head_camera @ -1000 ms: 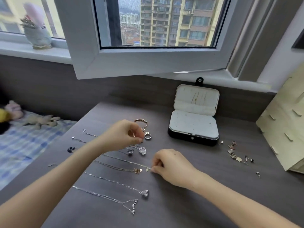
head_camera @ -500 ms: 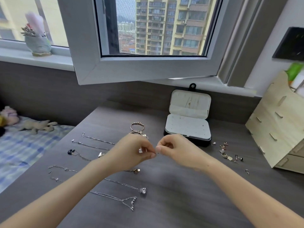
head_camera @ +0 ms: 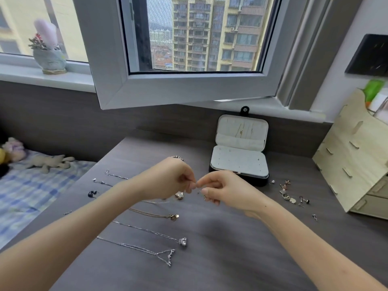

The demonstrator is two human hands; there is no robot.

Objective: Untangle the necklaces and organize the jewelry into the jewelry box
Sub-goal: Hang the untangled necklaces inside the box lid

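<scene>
Head: left hand (head_camera: 168, 179) overlaps bracelet (head_camera: 178, 157); jewelry box (head_camera: 239, 164) beyond

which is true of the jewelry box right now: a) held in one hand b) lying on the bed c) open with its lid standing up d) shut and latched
c: the jewelry box stands open on the table, lid upright, while the left hand and right hand pinch a thin necklace in front of it.

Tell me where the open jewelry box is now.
In the head view the jewelry box stands open at the back of the table, just beyond the right hand and left of the scattered earrings.
</scene>
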